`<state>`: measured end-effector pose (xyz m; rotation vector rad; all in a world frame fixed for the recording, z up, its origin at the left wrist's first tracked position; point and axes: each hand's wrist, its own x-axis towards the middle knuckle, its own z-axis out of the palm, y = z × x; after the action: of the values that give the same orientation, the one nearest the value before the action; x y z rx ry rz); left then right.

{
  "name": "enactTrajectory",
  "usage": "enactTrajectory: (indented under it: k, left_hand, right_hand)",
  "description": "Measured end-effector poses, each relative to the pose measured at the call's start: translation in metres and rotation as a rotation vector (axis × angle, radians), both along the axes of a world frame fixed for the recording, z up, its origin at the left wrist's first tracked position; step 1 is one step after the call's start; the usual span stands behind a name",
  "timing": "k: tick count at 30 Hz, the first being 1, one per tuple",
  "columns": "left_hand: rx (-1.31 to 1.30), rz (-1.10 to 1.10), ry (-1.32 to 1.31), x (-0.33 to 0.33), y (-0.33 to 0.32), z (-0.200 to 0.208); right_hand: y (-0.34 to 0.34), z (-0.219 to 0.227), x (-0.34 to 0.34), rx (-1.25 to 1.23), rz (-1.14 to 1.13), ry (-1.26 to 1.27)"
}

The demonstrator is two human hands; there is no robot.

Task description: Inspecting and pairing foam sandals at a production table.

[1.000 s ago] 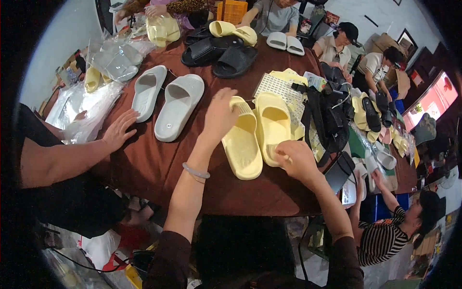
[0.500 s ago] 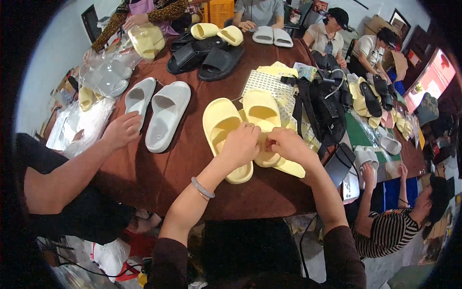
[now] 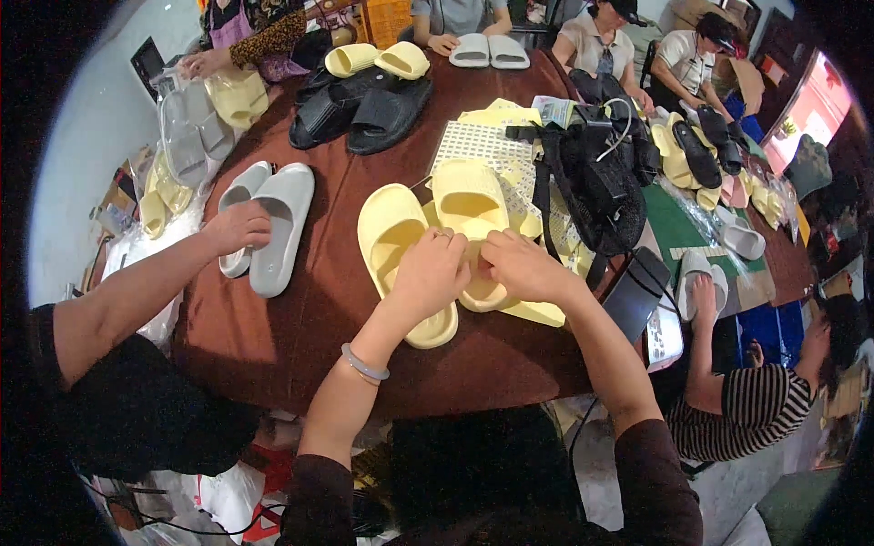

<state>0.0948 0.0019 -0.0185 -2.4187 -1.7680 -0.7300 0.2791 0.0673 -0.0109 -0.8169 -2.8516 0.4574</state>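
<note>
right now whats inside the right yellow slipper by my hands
In the yellow slipper, bare footbed shows below the strap. Your left hand and right hand partly cover the middle; anything beneath them or deep under the strap is hidden.

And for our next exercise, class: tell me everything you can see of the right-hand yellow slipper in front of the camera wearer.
The yellow slipper is pale, backless, with a broad strap across the front; it looks like moulded foam or rubber. It lies sole down, toe away from the wearer, beside a matching slipper. Both hands, left and right, are close together over its footbed, partly hiding it; exact finger contact is unclear.
</note>
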Motion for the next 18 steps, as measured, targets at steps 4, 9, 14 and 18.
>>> enactTrajectory:
  k: [4, 9, 14, 18]
  left_hand:
    - [0.016, 0.018, 0.018, 0.0026, 0.0005, 0.0000]
    - [-0.012, 0.044, 0.007, 0.0045, 0.0018, 0.0006]
    - [-0.005, 0.042, 0.000, 0.0026, 0.0022, -0.0026]
    - [-0.031, 0.052, 0.014, 0.0035, 0.0019, -0.0006]
  right_hand:
    - [0.0019, -0.0031, 0.0040, -0.006, 0.067, 0.079]
    - [0.0066, -0.0044, 0.0055, -0.016, 0.093, 0.074]
    - [0.0097, -0.0086, 0.0049, 0.036, 0.139, 0.051]
    - [0.0088, -0.0027, 0.0060, -0.037, 0.125, 0.023]
